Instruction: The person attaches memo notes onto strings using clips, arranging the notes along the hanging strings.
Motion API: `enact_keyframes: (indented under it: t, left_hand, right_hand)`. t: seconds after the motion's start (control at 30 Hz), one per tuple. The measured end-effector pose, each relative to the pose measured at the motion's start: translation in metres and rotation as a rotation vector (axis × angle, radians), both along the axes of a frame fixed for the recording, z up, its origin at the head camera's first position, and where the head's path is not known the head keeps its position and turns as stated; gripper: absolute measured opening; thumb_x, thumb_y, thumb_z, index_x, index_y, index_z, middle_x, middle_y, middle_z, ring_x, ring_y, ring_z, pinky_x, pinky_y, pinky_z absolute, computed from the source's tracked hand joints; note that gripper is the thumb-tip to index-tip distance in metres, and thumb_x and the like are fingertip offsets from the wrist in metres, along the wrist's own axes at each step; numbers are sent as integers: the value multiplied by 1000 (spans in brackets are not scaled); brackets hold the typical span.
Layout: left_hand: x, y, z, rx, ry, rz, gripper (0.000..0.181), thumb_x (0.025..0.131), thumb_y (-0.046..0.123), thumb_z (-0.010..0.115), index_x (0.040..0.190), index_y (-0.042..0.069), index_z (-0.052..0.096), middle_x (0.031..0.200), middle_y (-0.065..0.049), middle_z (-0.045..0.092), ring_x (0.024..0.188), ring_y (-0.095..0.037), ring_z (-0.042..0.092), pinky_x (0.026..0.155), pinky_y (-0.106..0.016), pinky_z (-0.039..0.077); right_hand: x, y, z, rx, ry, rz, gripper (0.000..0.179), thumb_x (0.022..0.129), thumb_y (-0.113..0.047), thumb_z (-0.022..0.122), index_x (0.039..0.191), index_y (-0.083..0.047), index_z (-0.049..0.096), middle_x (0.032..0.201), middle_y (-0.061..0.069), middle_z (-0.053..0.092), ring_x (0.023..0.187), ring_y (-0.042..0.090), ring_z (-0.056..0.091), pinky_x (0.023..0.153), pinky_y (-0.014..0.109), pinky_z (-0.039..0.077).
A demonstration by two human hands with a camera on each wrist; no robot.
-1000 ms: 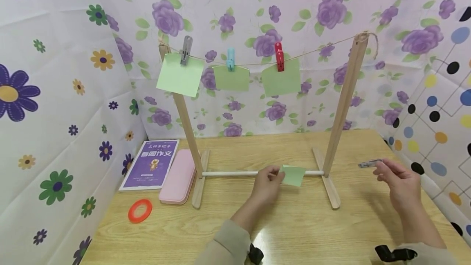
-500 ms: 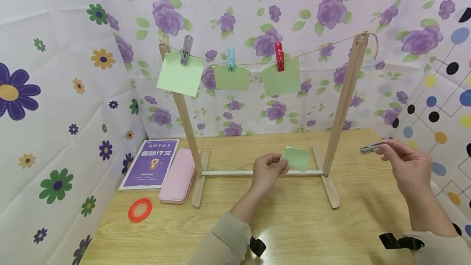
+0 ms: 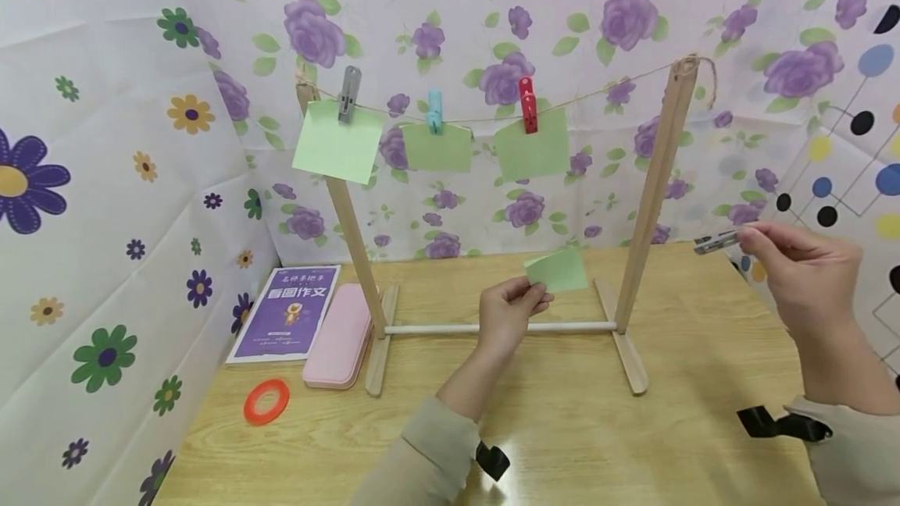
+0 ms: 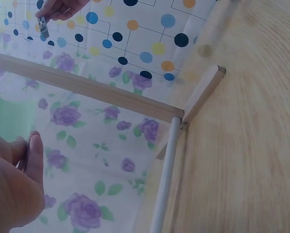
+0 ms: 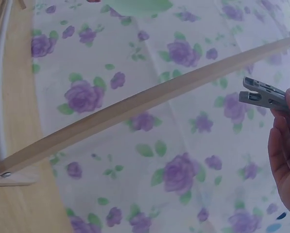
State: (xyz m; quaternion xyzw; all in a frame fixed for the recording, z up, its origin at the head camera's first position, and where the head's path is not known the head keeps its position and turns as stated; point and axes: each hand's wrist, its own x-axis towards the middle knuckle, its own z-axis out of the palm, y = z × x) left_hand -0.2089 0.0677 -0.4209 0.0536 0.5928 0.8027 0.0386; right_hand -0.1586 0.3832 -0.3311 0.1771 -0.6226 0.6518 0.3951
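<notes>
My left hand (image 3: 508,314) pinches a small green paper note (image 3: 558,269) by its lower left corner, in front of the wooden frame. To the right of the frame my right hand (image 3: 808,272) grips a grey clothespin (image 3: 717,242) at its tail; in the right wrist view the clothespin's (image 5: 264,94) jaws stand apart. Along the twine (image 3: 605,94) hang three green notes: the left one (image 3: 337,143) under a grey clothespin (image 3: 348,94), the middle one (image 3: 437,151) under a blue clothespin (image 3: 435,112), the right one (image 3: 533,148) under a red clothespin (image 3: 528,105).
Two wooden posts, left (image 3: 354,240) and right (image 3: 654,201), stand on the table (image 3: 562,428), joined low down by a white rod (image 3: 569,327). At the left lie a purple booklet (image 3: 284,318), a pink case (image 3: 339,338) and an orange-red ring (image 3: 253,411). Patterned cloth (image 3: 450,45) surrounds the table.
Both hands have risen, the left with the green note and the right with the grey clothespin. The right hand has also shifted slightly right. The hanging notes stay on the twine.
</notes>
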Motion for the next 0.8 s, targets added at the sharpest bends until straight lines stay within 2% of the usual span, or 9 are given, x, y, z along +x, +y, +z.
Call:
enact_keyframes:
  t: [0.1, 0.17, 0.3, 0.47, 0.57, 0.73, 0.8]
  left_hand:
    - [1, 2, 7, 19, -1, -5, 16, 91, 1, 73, 106, -6, 73, 92, -17, 74, 82, -24, 76, 78, -31, 63]
    - [3, 3, 12, 29, 1, -2, 17, 90, 2, 75, 106, -5, 73, 91, -16, 74, 79, -23, 76, 77, -31, 64]
    - [6, 5, 20, 31, 32, -4, 16, 90, 5, 76, 104, -4, 74, 90, -15, 75, 78, -22, 76, 76, -31, 64]
    - [10, 9, 34, -8, 115, -25, 18, 94, 5, 71, 108, -5, 73, 90, -14, 75, 80, -21, 76, 77, -31, 64]
    - [12, 12, 45, 1, 158, -32, 19, 95, 6, 71, 110, -5, 73, 92, -16, 75, 80, -20, 76, 77, -30, 63]
    - [13, 18, 66, 89, 216, -29, 16, 94, 4, 72, 106, -6, 73, 94, -25, 73, 76, -17, 75, 74, -31, 64]
    - [13, 21, 75, 105, 250, -30, 16, 94, 4, 72, 106, -7, 73, 94, -25, 73, 76, -16, 75, 74, -31, 64]
  right_hand:
    - [-3, -3, 16, 16, 90, 65, 12, 85, 24, 65, 92, 33, 60, 83, 11, 77, 74, 14, 73, 73, 15, 59]
    - [-3, -6, 26, 44, 134, 79, 11, 85, 26, 63, 90, 34, 59, 83, 11, 77, 74, 14, 73, 75, 16, 60]
    - [-3, -14, 43, 33, 182, 140, 12, 84, 26, 63, 88, 36, 57, 84, 15, 76, 74, 17, 73, 76, 18, 60]
    - [-1, -24, 62, 100, 181, 63, 11, 85, 21, 68, 86, 31, 63, 85, 11, 77, 74, 13, 72, 74, 15, 59]
    - [-1, -29, 76, 127, 194, 33, 12, 85, 19, 70, 85, 29, 64, 84, 9, 77, 73, 11, 72, 74, 14, 58]
    - [-5, -39, 101, 88, 257, 150, 14, 83, 21, 71, 85, 32, 62, 83, 13, 76, 72, 15, 69, 75, 18, 58]
    - [-6, -43, 111, 91, 270, 168, 15, 82, 21, 71, 86, 31, 62, 85, 14, 76, 72, 16, 69, 76, 19, 57]
